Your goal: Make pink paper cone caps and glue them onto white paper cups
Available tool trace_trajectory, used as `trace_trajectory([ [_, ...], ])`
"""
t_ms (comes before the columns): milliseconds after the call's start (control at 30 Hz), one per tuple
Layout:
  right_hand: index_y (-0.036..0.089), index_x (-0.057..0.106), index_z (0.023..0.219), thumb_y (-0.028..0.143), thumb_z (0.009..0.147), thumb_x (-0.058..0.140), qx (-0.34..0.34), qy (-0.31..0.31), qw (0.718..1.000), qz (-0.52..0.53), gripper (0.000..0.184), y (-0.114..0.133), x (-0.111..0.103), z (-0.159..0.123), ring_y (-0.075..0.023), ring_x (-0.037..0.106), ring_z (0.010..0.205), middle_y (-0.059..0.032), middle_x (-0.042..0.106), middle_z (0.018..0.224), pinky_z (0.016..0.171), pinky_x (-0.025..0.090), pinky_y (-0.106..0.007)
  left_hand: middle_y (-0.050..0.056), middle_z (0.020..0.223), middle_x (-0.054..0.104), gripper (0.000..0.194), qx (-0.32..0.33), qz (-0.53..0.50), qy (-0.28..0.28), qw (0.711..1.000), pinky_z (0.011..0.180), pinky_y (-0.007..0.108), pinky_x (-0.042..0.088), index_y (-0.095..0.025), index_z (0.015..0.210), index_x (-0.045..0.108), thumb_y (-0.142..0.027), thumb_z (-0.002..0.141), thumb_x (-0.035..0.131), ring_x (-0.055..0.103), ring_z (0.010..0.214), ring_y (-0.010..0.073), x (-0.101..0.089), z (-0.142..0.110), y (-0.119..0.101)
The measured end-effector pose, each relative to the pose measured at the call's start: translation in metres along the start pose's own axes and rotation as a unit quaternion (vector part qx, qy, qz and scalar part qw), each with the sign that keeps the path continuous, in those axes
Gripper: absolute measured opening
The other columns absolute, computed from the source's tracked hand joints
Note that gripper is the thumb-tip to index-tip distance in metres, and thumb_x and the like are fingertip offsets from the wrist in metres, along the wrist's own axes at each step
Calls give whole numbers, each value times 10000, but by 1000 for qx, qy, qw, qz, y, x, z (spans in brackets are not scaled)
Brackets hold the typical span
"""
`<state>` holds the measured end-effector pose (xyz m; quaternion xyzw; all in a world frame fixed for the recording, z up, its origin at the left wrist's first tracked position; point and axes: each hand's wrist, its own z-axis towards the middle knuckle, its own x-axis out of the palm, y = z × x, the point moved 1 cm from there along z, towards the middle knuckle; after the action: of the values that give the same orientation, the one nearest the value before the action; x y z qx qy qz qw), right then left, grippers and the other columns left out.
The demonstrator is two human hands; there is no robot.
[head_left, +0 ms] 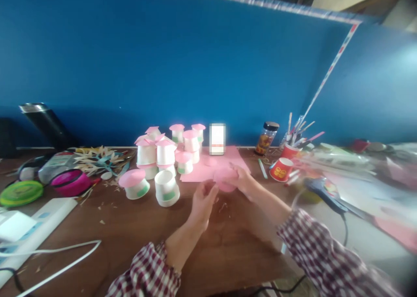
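My right hand (pixel 239 178) grips a pink paper disc (pixel 224 179) just above the brown table (pixel 130 227). My left hand (pixel 203 198) is right beside it, fingers curled toward the disc's near left edge; the blur hides whether it grips. A pink paper sheet (pixel 211 166) lies flat behind both hands. To the left stands a cluster of small white paper cups with pink lids (pixel 166 151), one uncapped white cup (pixel 166 187) nearest my left hand. Both sleeves are red-and-white checked.
A blue wall backs the table. Red paper cups (pixel 281 168) and a jar (pixel 266 138) stand at right, a glue gun (pixel 324 192) with cable nearer. At left: a magenta bowl (pixel 70 181), green disc (pixel 20 192), white power strip (pixel 39 223), black bottle (pixel 45 123).
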<state>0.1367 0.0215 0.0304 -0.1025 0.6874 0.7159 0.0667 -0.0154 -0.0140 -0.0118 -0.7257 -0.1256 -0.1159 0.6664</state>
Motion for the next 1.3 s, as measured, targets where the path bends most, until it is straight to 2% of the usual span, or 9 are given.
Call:
trace_trajectory([
  [200, 132, 575, 862, 401, 586, 757, 26, -27, 999, 37, 427, 2, 9, -37, -139, 545, 680, -15, 595, 745, 640, 466, -262, 35, 699, 636, 336, -33, -12, 98, 995, 501, 178, 377, -128, 873, 663, -380, 660, 727, 494, 537, 63, 3, -4, -3],
  [333, 152, 567, 848, 436, 705, 663, -4, -13, 999, 39, 332, -5, 8, -48, -120, 503, 641, -1, 556, 714, 632, 435, -253, 4, 617, 603, 315, -29, 29, 141, 989, 477, 187, 343, -135, 866, 675, -378, 669, 714, 442, 489, 60, 2, -4, 1],
  [433, 159, 536, 743, 432, 764, 604, -58, -2, 993, -105, 283, -2, 2, -51, -104, 429, 580, 23, 495, 629, 545, 358, -226, 9, 613, 609, 306, 12, 105, 104, 989, 496, 205, 360, -135, 837, 680, -395, 676, 693, 466, 509, 88, -2, 0, 4],
  [533, 161, 539, 731, 381, 813, 557, -104, 23, 952, -286, 235, 7, -13, -46, -112, 454, 602, 9, 539, 656, 555, 339, -222, 34, 713, 660, 278, 96, 177, 33, 979, 580, 226, 408, -147, 824, 690, -383, 676, 679, 537, 615, 135, -7, 3, 3],
  [667, 176, 599, 910, 262, 864, 480, -16, -8, 873, -487, 154, 14, -40, -22, -158, 579, 786, -64, 645, 888, 654, 375, -227, 42, 743, 674, 263, 142, 218, -3, 966, 639, 230, 428, -156, 817, 696, -380, 684, 660, 567, 672, 155, -11, 6, -1],
  [867, 122, 632, 805, 235, 807, 565, 84, -11, 837, -541, 132, 4, -57, 9, -204, 619, 737, -134, 663, 808, 608, 389, -254, -8, 519, 549, 242, 132, 240, -52, 960, 492, 210, 366, -157, 724, 667, -391, 658, 668, 496, 518, 128, -17, 12, -4],
  [1100, 126, 630, 873, 155, 744, 611, 109, -27, 846, -521, 134, 3, -57, 14, -245, 628, 845, -145, 662, 889, 677, 423, -288, -21, 545, 550, 264, 98, 162, -67, 980, 496, 211, 372, -152, 724, 642, -373, 599, 715, 490, 525, 115, -19, 16, 0],
  [1200, 99, 614, 899, 130, 775, 558, 108, -56, 869, -481, 139, 8, -60, 20, -263, 617, 878, -168, 648, 884, 715, 437, -327, -10, 576, 573, 306, 52, 102, -61, 992, 506, 214, 388, -135, 756, 648, -355, 566, 743, 496, 525, 103, -17, 16, -1],
  [1300, 120, 577, 992, 150, 848, 449, 83, -67, 903, -415, 195, 15, -55, 13, -204, 624, 825, -129, 640, 896, 699, 467, -303, 1, 611, 586, 343, -2, 41, -45, 998, 518, 213, 404, -114, 788, 650, -334, 550, 762, 493, 521, 82, -16, 17, -4],
])
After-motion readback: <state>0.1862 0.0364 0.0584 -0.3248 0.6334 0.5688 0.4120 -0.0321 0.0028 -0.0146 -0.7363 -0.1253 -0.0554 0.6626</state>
